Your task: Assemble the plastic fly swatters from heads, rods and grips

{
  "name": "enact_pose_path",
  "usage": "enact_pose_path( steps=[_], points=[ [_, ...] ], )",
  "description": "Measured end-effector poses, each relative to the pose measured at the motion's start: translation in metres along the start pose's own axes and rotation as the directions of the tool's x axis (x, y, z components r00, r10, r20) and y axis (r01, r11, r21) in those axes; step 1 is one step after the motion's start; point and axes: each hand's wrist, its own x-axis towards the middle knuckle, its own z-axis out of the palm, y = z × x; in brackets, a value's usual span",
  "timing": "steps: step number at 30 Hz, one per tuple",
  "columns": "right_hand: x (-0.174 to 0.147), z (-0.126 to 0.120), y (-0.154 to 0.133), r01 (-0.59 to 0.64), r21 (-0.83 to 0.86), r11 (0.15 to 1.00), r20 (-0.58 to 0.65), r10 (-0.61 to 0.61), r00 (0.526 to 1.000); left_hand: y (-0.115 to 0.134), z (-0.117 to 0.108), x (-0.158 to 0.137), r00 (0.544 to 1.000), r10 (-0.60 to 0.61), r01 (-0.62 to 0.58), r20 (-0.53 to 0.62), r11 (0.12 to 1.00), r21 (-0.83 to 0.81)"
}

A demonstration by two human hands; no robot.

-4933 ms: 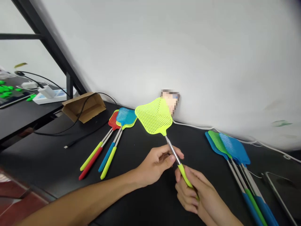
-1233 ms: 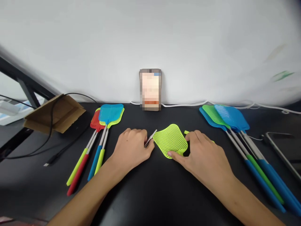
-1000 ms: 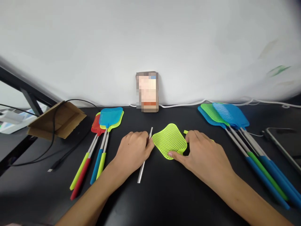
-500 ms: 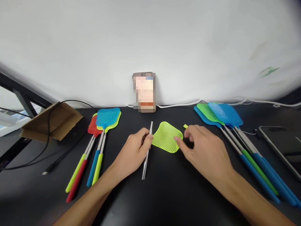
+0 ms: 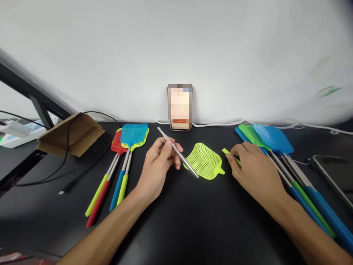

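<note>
Between thumb and fingers, my left hand (image 5: 161, 162) grips a silver metal rod (image 5: 182, 157), tilted with its lower right end over the edge of a yellow-green fly swatter head (image 5: 204, 161). That perforated head lies flat on the black table, its short socket stub pointing right towards my other hand. My right hand (image 5: 253, 171) is closed around a yellow-green handle (image 5: 226, 151); one end sticks out past the fingers and the rest is hidden under the palm. The hand and handle are apart from the swatter head.
Several fly swatters with blue, red and yellow-green heads (image 5: 134, 133) lie at left, and another group with blue and green heads (image 5: 273, 138) at right. A phone (image 5: 180, 110) leans on the wall. A cardboard box (image 5: 73, 136), black cable (image 5: 73, 181) and second phone (image 5: 335, 173) flank them.
My left hand has turned the rod from near upright to a slant down to the right. My right hand has left the swatter head and now closes on the yellow-green handle.
</note>
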Motion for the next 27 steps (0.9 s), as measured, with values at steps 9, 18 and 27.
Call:
enact_pose_path(
  steps=[9, 18, 27],
  points=[
    [-0.009, -0.026, -0.033, 0.144, 0.443, 0.885, -0.169, -0.075, 0.983, 0.002, -0.003, 0.001, 0.995, 0.008, -0.034, -0.096, 0.961, -0.276],
    [-0.016, -0.034, -0.052, 0.290, 0.473, 0.832, -0.300, -0.158, 0.941, 0.005, -0.002, 0.000, 0.995, 0.005, -0.040, -0.103, 0.940, -0.339],
    [-0.017, -0.036, -0.050, 0.261, 0.446, 0.856, -0.300, -0.132, 0.945, 0.004, -0.002, -0.002, 0.999, 0.001, -0.016, -0.044, 0.939, -0.345]
  ],
)
